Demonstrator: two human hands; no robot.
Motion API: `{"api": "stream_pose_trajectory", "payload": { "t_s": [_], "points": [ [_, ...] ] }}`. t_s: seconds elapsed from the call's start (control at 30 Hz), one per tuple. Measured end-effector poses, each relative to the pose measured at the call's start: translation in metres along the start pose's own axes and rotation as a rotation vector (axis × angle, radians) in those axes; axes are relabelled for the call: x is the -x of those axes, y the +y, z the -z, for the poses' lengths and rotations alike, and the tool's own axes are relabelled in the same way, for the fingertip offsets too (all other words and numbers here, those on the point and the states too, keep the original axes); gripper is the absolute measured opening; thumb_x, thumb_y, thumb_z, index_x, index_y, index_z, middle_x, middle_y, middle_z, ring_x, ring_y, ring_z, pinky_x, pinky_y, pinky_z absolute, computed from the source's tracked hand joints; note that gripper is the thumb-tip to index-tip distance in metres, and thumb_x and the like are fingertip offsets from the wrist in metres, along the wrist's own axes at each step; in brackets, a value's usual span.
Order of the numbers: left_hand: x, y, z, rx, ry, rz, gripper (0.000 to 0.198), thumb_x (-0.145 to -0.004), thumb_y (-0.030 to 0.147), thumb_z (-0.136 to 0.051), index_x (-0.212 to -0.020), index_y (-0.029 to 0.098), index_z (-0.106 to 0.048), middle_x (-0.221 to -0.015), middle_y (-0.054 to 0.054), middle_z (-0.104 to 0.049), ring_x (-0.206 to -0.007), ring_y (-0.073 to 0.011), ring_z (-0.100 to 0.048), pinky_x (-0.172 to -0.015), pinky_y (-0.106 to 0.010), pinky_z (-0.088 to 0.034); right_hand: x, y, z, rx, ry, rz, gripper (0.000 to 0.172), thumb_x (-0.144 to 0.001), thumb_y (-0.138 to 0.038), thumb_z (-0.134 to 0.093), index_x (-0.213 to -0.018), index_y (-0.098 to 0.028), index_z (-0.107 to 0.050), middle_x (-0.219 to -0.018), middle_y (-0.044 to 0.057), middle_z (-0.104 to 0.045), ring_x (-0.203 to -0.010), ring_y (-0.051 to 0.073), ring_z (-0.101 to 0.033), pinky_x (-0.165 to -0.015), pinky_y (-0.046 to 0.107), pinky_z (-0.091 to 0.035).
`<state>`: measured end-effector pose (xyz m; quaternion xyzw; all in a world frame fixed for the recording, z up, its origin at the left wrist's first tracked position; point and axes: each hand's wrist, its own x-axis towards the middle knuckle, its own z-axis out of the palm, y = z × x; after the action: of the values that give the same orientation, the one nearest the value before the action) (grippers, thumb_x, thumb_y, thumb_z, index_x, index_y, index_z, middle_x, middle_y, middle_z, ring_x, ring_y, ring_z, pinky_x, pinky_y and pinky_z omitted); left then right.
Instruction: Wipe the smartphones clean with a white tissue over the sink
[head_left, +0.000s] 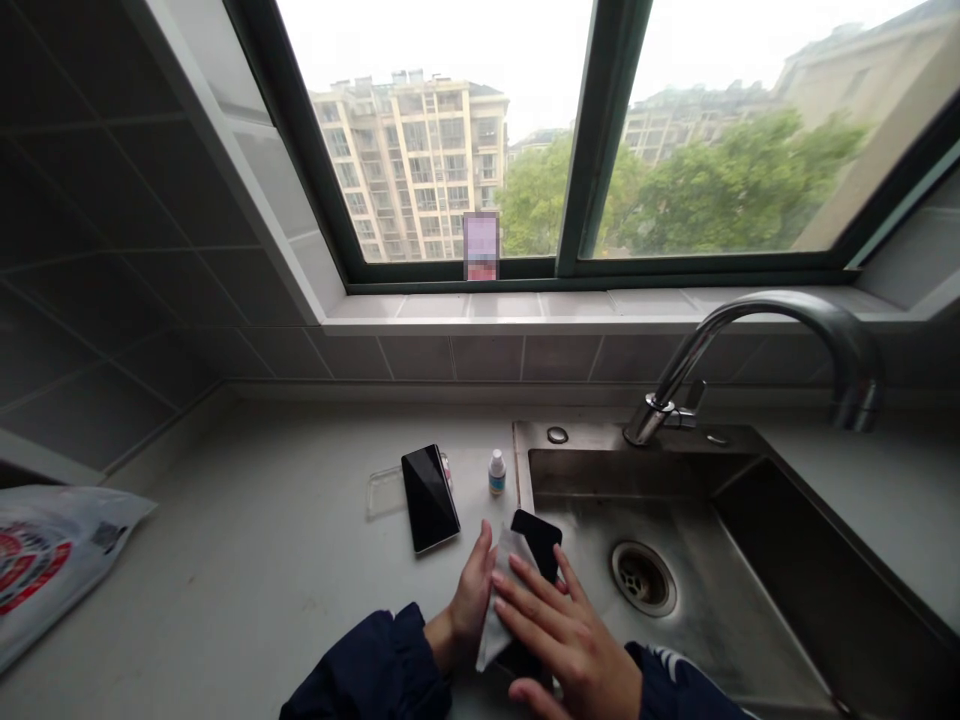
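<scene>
A black smartphone [539, 534] lies tilted in my left hand [471, 590], near the sink's left edge. The left thumb points up along its side, and the other left fingers are mostly hidden beneath. My right hand [559, 625] holds a white cloth [495, 625] against the phone's face, its fingers stretched over the fabric. Part of the phone shows dark above the cloth. Just beyond stands a small white bottle [496, 473] with a blue label. Left of it, a second dark-screened smartphone [430, 498] rests partly over a clear phone case [384, 492].
To the right is a steel sink [523, 470] with a drain [643, 578] and a curved faucet [750, 310]. A white plastic bag [67, 545] with red print sits at the counter's far left. A tiled sill [502, 305] runs below the window.
</scene>
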<state>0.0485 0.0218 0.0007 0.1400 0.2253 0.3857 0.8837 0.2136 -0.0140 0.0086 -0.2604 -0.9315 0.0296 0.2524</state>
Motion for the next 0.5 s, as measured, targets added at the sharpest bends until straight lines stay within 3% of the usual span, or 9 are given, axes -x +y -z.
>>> {"api": "stream_pose_trajectory", "payload": {
  "t_s": [0.07,0.17,0.33,0.5],
  "points": [
    [-0.002,0.0,-0.005,0.041,0.007,-0.021,0.07,-0.085,0.071,-0.04,-0.095,0.008,-0.068,-0.083,-0.013,-0.071,-0.075,-0.019,-0.068,-0.073,-0.028,-0.051,-0.001,-0.003,-0.002,-0.004,-0.01,0.085,0.058,-0.094,-0.048,-0.052,-0.14,-0.014,-0.047,-0.144,0.008,-0.048,-0.142,0.031,-0.032,-0.117,0.058,0.007],
    [-0.003,0.0,-0.004,0.078,0.002,-0.08,0.067,-0.085,0.071,-0.04,-0.093,0.01,-0.067,-0.074,-0.008,-0.069,-0.062,-0.0139,-0.064,-0.062,-0.023,-0.047,0.0,-0.007,-0.004,-0.035,0.027,0.084,0.046,-0.094,-0.041,-0.053,-0.134,-0.018,-0.053,-0.137,0.006,-0.057,-0.139,0.029,-0.038,-0.117,0.059,0.007],
    [-0.003,0.0,0.002,0.041,-0.043,0.003,0.076,-0.085,0.072,-0.036,-0.106,0.006,-0.066,-0.09,-0.016,-0.071,-0.086,-0.0238,-0.069,-0.081,-0.031,-0.049,0.002,-0.004,-0.004,-0.03,0.065,-0.063,0.047,-0.093,-0.033,-0.056,-0.138,-0.019,-0.05,-0.14,0.006,-0.054,-0.139,0.028,-0.039,-0.119,0.059,0.003],
    [-0.001,0.001,0.001,0.057,-0.061,0.013,0.065,-0.09,0.063,-0.038,-0.123,0.012,-0.061,-0.102,-0.012,-0.071,-0.098,-0.0254,-0.067,-0.092,-0.035,-0.046,0.009,0.016,-0.004,0.096,0.055,-0.275,0.055,-0.094,-0.023,-0.051,-0.147,-0.019,-0.038,-0.149,0.009,-0.042,-0.142,0.027,-0.033,-0.119,0.057,-0.01]
  ]
}}
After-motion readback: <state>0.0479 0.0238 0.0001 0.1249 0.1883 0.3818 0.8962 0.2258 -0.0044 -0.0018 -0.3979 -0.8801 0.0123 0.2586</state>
